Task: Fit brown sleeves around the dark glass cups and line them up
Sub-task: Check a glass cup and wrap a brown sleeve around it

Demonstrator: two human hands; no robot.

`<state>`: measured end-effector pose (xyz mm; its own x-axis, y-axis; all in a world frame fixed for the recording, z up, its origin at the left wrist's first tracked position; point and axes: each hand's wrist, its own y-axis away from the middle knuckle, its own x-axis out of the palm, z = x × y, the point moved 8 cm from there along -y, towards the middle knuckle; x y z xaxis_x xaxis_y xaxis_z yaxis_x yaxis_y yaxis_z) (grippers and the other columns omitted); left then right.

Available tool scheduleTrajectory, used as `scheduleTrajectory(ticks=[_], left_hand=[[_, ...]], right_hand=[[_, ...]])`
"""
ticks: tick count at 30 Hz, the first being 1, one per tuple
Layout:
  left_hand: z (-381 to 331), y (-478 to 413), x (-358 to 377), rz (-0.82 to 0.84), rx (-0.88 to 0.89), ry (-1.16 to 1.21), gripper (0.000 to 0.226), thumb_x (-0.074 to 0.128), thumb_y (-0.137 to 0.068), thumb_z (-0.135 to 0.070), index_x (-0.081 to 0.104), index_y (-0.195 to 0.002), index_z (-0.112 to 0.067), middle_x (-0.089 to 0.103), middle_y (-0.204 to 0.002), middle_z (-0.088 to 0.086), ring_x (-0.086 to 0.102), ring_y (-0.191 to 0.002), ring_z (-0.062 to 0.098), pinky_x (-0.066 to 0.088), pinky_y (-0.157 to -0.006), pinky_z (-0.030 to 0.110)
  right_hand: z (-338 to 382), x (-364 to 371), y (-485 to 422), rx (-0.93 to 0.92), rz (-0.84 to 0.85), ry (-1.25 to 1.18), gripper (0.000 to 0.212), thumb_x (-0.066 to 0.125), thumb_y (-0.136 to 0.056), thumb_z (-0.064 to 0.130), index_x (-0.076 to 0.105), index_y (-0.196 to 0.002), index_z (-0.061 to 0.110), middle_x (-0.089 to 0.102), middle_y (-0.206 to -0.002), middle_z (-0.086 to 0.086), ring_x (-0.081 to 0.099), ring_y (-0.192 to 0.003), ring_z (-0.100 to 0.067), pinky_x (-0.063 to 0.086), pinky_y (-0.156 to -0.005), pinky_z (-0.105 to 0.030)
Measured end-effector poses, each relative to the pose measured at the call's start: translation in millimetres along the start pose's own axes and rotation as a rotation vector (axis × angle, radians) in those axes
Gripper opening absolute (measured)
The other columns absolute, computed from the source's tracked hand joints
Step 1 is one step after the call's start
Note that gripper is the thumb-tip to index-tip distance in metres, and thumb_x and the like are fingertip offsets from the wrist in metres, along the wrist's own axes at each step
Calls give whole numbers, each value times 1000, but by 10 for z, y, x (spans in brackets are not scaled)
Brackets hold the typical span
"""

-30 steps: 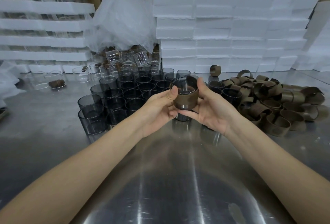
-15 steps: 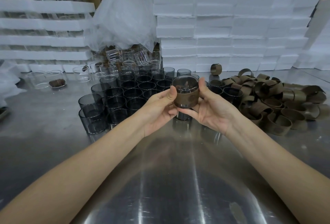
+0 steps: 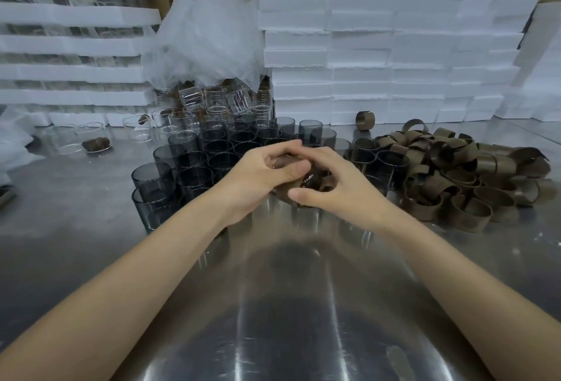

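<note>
Cup with brown sleeve (image 3: 307,184) was held up, upright and mouth open to view, half a second ago. It is now low over the bench (image 3: 273,320), just in front of the block of bare dark glass cups (image 3: 194,168), tipped and mostly covered. Left hand (image 3: 267,174) and right hand (image 3: 340,183) both grip it, fingers and thumbs curled round from either side; contact with the bench cannot be told. Judgement: sleeve is being seated or the cup set down for lining up, with the sleeve pile (image 3: 455,180) lying to the right for the next one.
</note>
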<state>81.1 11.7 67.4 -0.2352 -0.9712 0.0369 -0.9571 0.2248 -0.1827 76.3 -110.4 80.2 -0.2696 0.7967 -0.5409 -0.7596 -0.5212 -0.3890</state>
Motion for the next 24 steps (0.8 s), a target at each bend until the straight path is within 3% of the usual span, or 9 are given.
scheduleTrajectory(ticks=[1,3,6,8,10,14,18,24], left_hand=[[-29,17,23,-4,36,-46,68,70,-72,-30,53,-136,-14,72,-115,2,68,-107,14,56,-87,25],[-141,43,14,-95,154,-164,70,61,-80,-39,45,-143,-13,70,-117,-5,65,-109,4,53,-90,20],[-275,93,-24,-229,315,-419,68,48,-87,-51,41,-146,-19,55,-132,-14,51,-119,-10,42,-96,10],[-209,99,20,-173,308,-559,73,55,-85,-53,34,-149,-26,45,-137,-21,42,-124,-15,37,-98,6],[-121,104,47,-126,290,-610,81,71,-82,-43,29,-150,-32,43,-139,-23,44,-124,-13,38,-98,7],[-186,97,-43,-150,370,-577,79,80,-78,-12,41,-146,-22,52,-137,-12,57,-118,-1,47,-95,13],[-219,90,-48,-93,341,-639,79,83,-76,-9,46,-145,-19,54,-138,-10,59,-116,1,48,-97,16],[-153,92,9,-9,269,-652,80,70,-82,0,35,-151,-18,48,-146,-6,56,-122,2,43,-100,13]], right_hand=[[21,-11,-7,-22,-33,61,55,74,-80,35,53,-129,44,58,-120,19,53,-113,6,44,-98,-23],[-11,-109,-16,13,-143,-50,46,73,-83,29,59,-126,33,62,-120,12,59,-110,-2,49,-97,-32],[-227,-199,-9,178,-244,-593,39,68,-87,22,55,-124,15,63,-123,-7,65,-109,-19,55,-93,-42],[-292,-148,-13,207,-211,-853,46,64,-85,24,50,-125,4,61,-121,-17,65,-110,-25,55,-92,-42],[-331,-88,-14,219,-179,-943,51,61,-85,21,45,-129,2,59,-122,-21,63,-110,-29,54,-93,-42],[-343,-108,-25,161,-152,-728,36,54,-94,5,46,-129,10,55,-132,-15,60,-116,-27,49,-99,-44],[-152,-223,7,-71,-123,-247,65,51,-80,3,45,-135,36,49,-141,11,56,-123,-11,53,-95,-32],[-179,-220,29,-157,-64,32,72,55,-79,0,44,-143,32,49,-139,13,46,-132,-7,51,-95,-23]])
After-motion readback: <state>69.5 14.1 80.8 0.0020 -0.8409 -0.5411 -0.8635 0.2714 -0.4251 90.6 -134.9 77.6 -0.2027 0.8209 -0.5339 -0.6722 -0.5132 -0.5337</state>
